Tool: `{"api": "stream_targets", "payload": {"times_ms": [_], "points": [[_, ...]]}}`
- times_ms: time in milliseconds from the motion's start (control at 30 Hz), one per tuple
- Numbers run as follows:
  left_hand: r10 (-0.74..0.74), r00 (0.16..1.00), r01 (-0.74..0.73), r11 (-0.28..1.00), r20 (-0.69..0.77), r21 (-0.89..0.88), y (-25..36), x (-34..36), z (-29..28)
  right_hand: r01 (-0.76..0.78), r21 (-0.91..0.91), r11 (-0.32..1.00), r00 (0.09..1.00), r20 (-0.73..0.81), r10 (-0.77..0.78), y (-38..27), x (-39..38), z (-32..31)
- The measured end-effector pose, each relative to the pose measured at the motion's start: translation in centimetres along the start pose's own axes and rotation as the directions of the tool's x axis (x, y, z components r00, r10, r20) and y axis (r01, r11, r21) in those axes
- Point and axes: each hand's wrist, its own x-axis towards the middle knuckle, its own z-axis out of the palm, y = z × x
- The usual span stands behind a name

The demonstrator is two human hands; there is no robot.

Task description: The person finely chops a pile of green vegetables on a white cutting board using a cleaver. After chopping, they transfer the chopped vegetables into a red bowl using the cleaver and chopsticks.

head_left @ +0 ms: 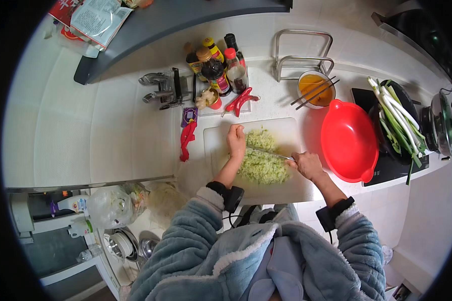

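Observation:
A white cutting board (216,160) on the counter carries a spread of finely chopped pale-green vegetable (263,170). My right hand (305,165) grips the handle of a knife (268,152), whose blade lies low across the chopped pieces. At the blade's far end, my left hand (236,141) is closed with its fingers curled; whether it holds the blade's tip or something else is hidden. A red plastic basin (349,143) sits just right of the board.
Behind the board are several bottles (216,75), red chilies (241,103), ginger (205,99) and a knife block (163,88). A bowl of orange liquid with chopsticks (313,88), a metal rack (303,36) and a pan with green onions (397,120) are rightward. A grey shelf (150,22) overhangs upper left.

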Motion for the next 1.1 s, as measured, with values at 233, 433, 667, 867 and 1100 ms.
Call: {"api": "stream_targets", "payload": {"times_ms": [233, 433, 667, 867, 1100], "points": [[-0.045, 0.999, 0.044, 0.998, 0.028, 0.047, 0.3, 1.1, 1.7, -0.021, -0.027, 0.999, 1.000, 0.008, 0.022, 0.9, 1.7, -1.4], [-0.171, 0.982, 0.173, 0.985, 0.080, -0.013, 1.1, -0.7, -0.6, -0.006, 0.002, 1.000, 1.000, 0.001, 0.006, -0.9, -0.9, -0.6], [-0.087, 0.995, 0.090, 0.995, 0.043, -0.049, 1.8, 0.2, -0.3, -0.004, -0.028, 1.000, 1.000, -0.001, 0.004, 0.2, 0.0, -1.4], [0.065, 0.994, -0.058, 0.995, -0.085, 0.085, 0.7, -1.0, 0.6, 0.010, 0.003, 1.000, 0.995, 0.095, -0.010, 1.0, 1.6, -1.0], [-0.083, 0.996, 0.079, 0.993, -0.040, -0.087, -0.5, 0.2, 1.0, -0.001, -0.014, 1.000, 0.997, 0.076, 0.002, 1.2, 2.2, -0.9]]}}
